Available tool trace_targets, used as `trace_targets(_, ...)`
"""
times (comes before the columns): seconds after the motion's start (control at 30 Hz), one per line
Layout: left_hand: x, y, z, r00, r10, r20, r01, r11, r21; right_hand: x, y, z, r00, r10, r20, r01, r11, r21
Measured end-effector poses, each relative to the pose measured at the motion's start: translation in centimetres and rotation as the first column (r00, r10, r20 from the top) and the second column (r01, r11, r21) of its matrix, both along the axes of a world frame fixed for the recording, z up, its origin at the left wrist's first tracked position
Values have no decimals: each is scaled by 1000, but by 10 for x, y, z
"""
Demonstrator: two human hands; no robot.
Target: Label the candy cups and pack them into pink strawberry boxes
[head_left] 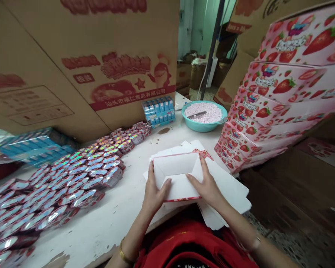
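A small paper box (181,163), white inside with a red printed edge, is held between both hands over the table's front edge, its opening facing me. My left hand (156,188) grips its left side, thumb inside on the near panel. On the right side, my right hand (208,184) holds it the same way, thumb inside and fingers behind the wall. Under and behind the box lies a pile of flat white cardboard blanks (229,186), some showing red strawberry print. The outer faces of the held box are mostly hidden.
Many shiny red-and-clear packs (89,178) cover the left of the white table (114,214). A teal basin (203,126) holds pale pellets and a knife-like tool (197,115). Strawberry-printed boxes (257,108) are stacked at right. Wrapped blue packs (160,111) stand before a large carton (123,44).
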State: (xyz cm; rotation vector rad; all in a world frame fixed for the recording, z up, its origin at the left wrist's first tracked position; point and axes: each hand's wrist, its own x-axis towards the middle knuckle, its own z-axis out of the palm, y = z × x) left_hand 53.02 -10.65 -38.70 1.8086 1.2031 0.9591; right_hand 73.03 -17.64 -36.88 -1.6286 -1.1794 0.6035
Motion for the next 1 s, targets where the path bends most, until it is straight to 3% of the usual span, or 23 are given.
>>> trace_targets(0.07,-2,6,9,983,-54,174,50,998,30,-4,-13,48,990,33,135,-52,988,144)
trace_targets(0.13,-3,26,10,953,-151,263,146,989,39,-11,-24,91,948,113,298,-180,962,208)
trace_targets(0.2,-6,60,4,967,-193,166,190,981,32,-20,-29,113,884,266,386,-361,911,199)
trace_targets(0.23,-10,80,0,986,-157,64,155,987,40,-24,-28,115,848,356,394,-447,878,169)
trace_targets(0.3,-19,125,-6,994,-9,-112,21,994,104,-29,-21,101,806,484,341,-544,833,103)
trace_targets(0.37,-30,169,-7,976,124,-180,-91,979,181,-23,-7,75,850,457,261,-492,867,83)
trace_targets(0.43,-39,209,-3,968,160,-195,-114,967,229,-5,14,48,930,269,252,-307,944,123)
trace_targets(0.5,-42,245,2,946,164,-278,-84,957,277,22,42,24,940,32,338,-104,975,195)
trace_targets(0.57,-38,279,5,889,172,-424,-33,948,315,51,76,3,877,-136,460,16,966,257)
trace_targets(0.63,-27,309,3,794,182,-579,20,946,325,74,112,-17,796,-194,574,56,967,249)
trace_targets(0.73,-7,345,-6,625,191,-757,42,960,277,88,158,-33,680,-122,723,73,992,99)
trace_targets(0.83,8,365,-21,458,205,-865,4,973,233,86,180,-27,596,94,798,73,983,-171)
trace_targets(0.9,14,368,-33,400,238,-885,-15,967,254,85,179,-17,601,231,765,98,929,-357)
trace_targets(1.0,18,362,-47,388,303,-870,10,943,333,89,160,-9,708,326,627,112,824,-555)
